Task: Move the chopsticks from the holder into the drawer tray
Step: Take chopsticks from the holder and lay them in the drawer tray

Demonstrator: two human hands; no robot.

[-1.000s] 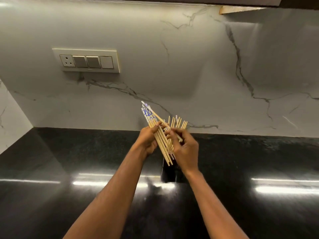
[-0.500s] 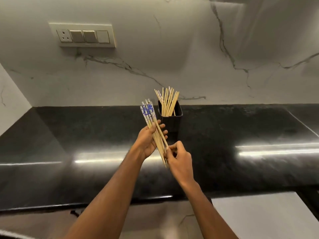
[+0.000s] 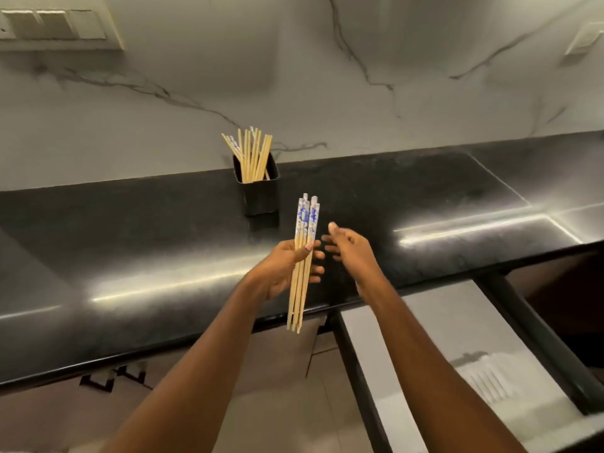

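Note:
My left hand grips a bundle of several chopsticks with blue-and-white patterned tops, held nearly upright above the counter's front edge. My right hand hovers just to the right of the bundle, fingers spread, holding nothing. A black square holder stands on the counter near the wall with several plain and patterned chopsticks still upright in it. The open drawer with a pale liner sits below the counter at the lower right; faint ridged shapes show in it.
The glossy black countertop runs across the view with a marble backsplash behind. A switch panel is on the wall at the upper left. Beige cabinet fronts lie below the counter edge.
My left hand has carried the bundle back from the holder toward the counter's front. My right hand has let go of the bundle and opened. The view has tilted down, showing the drawer.

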